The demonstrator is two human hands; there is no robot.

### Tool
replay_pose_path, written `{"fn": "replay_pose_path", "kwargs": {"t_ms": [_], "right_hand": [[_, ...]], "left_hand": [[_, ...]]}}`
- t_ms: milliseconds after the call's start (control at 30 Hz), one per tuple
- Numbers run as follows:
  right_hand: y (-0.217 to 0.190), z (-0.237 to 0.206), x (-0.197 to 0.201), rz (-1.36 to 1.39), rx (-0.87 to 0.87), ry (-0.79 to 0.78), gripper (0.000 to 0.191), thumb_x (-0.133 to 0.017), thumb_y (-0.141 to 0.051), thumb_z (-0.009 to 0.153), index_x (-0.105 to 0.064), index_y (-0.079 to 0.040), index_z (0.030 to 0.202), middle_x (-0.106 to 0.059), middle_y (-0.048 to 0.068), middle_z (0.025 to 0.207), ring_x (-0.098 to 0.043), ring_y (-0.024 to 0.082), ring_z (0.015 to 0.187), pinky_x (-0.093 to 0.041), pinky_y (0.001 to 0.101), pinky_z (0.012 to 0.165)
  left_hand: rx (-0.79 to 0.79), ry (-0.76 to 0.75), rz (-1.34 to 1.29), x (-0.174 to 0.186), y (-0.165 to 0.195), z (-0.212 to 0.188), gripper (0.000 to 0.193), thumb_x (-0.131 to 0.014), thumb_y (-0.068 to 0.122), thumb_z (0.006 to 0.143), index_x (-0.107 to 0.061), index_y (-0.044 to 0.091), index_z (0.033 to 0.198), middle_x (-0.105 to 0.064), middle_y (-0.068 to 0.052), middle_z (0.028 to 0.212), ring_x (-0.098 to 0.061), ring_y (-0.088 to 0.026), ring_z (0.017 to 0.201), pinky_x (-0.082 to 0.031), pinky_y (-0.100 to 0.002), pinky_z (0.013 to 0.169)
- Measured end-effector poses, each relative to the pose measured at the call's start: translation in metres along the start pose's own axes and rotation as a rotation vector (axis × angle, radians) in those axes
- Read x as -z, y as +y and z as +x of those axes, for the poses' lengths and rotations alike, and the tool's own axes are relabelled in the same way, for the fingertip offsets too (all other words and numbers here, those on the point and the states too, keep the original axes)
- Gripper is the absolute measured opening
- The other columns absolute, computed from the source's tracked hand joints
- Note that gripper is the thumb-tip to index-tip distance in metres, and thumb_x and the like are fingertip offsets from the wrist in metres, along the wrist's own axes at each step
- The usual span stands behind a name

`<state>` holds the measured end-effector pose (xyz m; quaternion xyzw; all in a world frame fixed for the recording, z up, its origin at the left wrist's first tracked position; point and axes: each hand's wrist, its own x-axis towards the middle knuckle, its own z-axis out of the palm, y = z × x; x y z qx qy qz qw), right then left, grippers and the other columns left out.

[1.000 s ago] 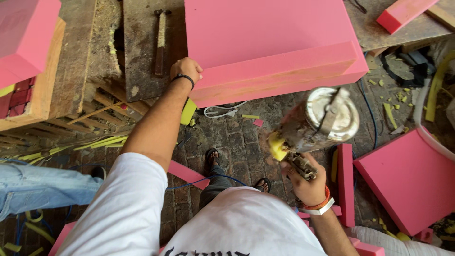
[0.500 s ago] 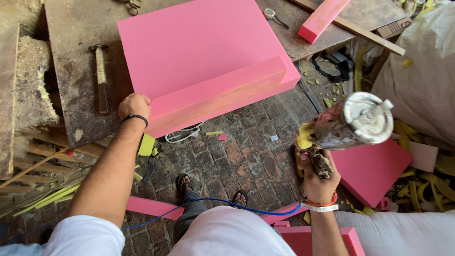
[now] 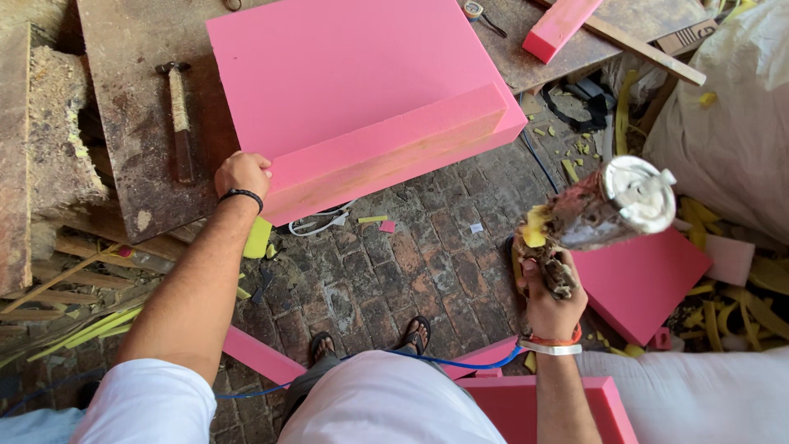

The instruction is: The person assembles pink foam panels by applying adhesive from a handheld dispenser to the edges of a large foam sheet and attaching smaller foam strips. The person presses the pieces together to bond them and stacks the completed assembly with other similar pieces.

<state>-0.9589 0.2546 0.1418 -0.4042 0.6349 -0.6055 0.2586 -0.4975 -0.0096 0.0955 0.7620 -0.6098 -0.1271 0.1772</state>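
At the bench edge my left hand (image 3: 242, 173) grips the pink slab's (image 3: 353, 90) corner; my right hand (image 3: 549, 296) is closed on a foam gun (image 3: 604, 210), raised above the brick floor (image 3: 386, 263).

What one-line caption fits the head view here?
Left hand grips the corner of a pink foam block on a rusty table, while the right hand holds a crusted foam-gun can.
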Motion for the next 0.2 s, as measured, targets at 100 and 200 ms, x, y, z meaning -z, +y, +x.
{"fn": "replay_pose_path", "kwargs": {"t_ms": [100,200], "right_hand": [[-0.003,-0.017,-0.017,0.135,-0.067,-0.115,0.023,-0.069,-0.001,0.097,-0.066,0.001,0.119,-0.069,0.003,0.093,-0.062,0.008,0.073,-0.052,0.0238,0.064],[-0.004,-0.048,-0.051,0.173,-0.13,-0.186,0.031,-0.07,-0.002,0.095,-0.066,0.0,0.125,-0.071,0.004,0.097,-0.064,0.01,0.076,-0.054,0.0246,0.066]], "left_hand": [[-0.033,-0.055,0.008,0.004,-0.005,0.005,0.019,-0.076,0.013,0.089,-0.082,0.021,0.105,-0.074,-0.011,0.119,-0.07,-0.03,0.112,-0.053,-0.04,0.1],[-0.098,-0.094,0.026,0.009,-0.021,0.014,0.023,-0.073,0.016,0.092,-0.083,0.027,0.109,-0.074,-0.012,0.121,-0.068,-0.033,0.117,-0.052,-0.04,0.104]]}}
